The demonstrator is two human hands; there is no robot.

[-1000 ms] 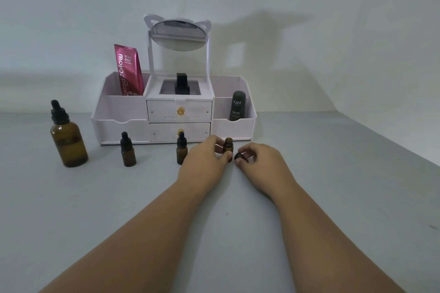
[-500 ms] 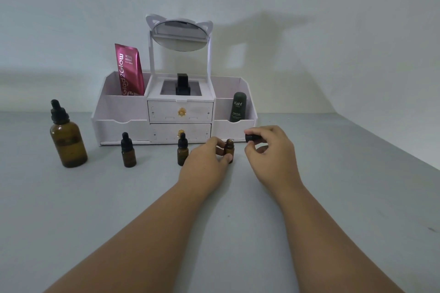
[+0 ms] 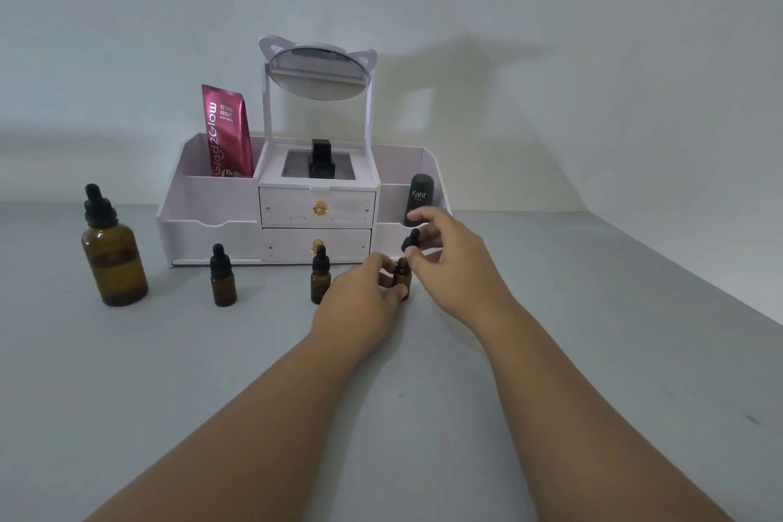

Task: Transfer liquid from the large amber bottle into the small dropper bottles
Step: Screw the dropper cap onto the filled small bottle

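The large amber bottle (image 3: 113, 259) with a black dropper cap stands at the left of the grey table. Two small capped dropper bottles stand in a row: one (image 3: 222, 278) left of centre, one (image 3: 320, 276) beside my left hand. My left hand (image 3: 364, 296) grips a third small amber bottle (image 3: 402, 273), which is uncapped and upright on the table. My right hand (image 3: 449, 254) holds its black dropper cap (image 3: 410, 241) tilted just above and to the right of the bottle's mouth.
A white organiser (image 3: 212, 220) with two drawers and a cat-ear mirror (image 3: 318, 72) stands behind the bottles against the wall. It holds a pink tube (image 3: 226, 131), a black bottle (image 3: 322, 160) and a dark green stick (image 3: 419, 197). The table edge runs along the right.
My right hand lifted the black dropper cap off the table and brought it up over the open small bottle. My left hand stayed on that bottle.
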